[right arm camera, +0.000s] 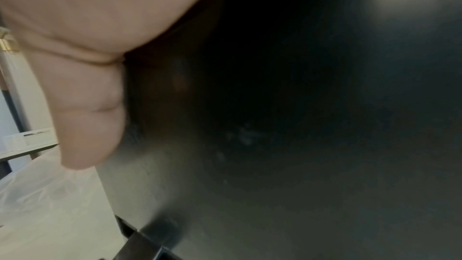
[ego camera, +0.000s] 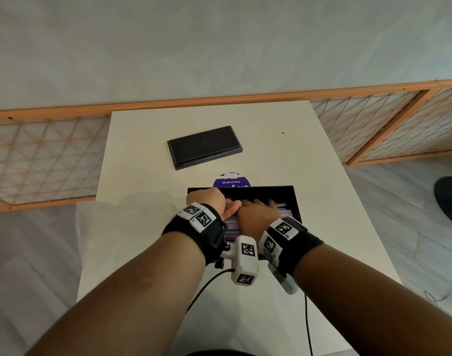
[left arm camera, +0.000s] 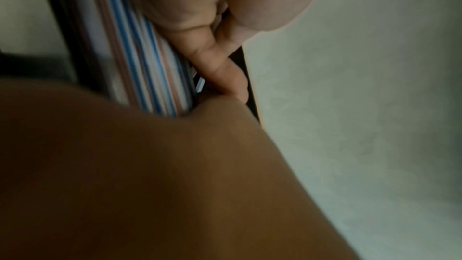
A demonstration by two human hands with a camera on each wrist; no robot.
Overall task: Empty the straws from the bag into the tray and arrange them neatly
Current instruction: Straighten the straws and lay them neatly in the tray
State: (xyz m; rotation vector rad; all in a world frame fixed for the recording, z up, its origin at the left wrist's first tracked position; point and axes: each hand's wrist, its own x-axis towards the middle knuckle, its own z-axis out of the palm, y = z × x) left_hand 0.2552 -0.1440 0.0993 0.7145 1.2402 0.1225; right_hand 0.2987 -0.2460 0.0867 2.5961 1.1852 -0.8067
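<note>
A black tray sits near the middle of the white table and holds several pastel striped straws. My left hand is at the tray's left end, fingers curled down between the straw bundle and the tray wall, thumb on top. My right hand lies flat over the straws with its fingers stretched towards the far side. In the right wrist view, only the thumb and the dark tray surface are visible. The clear bag lies flat at the table's left.
A second flat black tray or lid lies farther back on the table. A purple round label peeks out behind the near tray. A wooden lattice screen stands beyond the table. Cables hang from my wrists.
</note>
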